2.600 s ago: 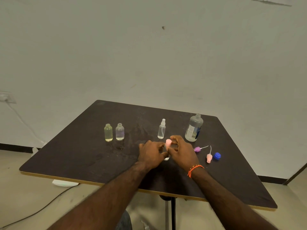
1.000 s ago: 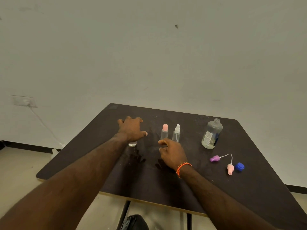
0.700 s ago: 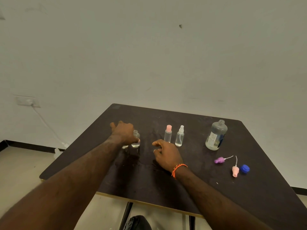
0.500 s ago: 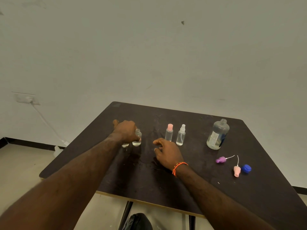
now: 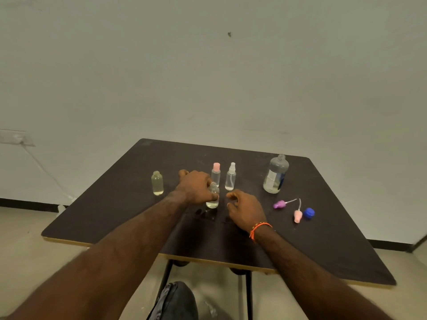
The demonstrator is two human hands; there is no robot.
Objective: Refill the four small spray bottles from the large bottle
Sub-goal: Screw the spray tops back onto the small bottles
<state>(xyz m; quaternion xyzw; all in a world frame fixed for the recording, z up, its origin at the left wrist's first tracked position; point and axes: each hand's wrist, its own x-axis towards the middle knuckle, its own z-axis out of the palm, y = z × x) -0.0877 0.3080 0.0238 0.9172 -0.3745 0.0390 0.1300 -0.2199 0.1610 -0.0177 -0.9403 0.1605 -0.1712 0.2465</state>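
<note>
Four small bottles stand on the worktop (image 5: 323, 245); the left hand (image 5: 194, 187) has its grip wrapped round the uncapped bottle (image 5: 213, 197), upright near centre; the right hand (image 5: 246, 210) hovers beside, fingers loosely curled, holding nothing; light, probably slippery plastic; best held round the body.

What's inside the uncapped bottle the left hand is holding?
The small open bottle shows clear, faintly yellowish liquid pooled at its base. The left hand grips its left side and covers part of the body, so the fill level cannot be read.
</note>
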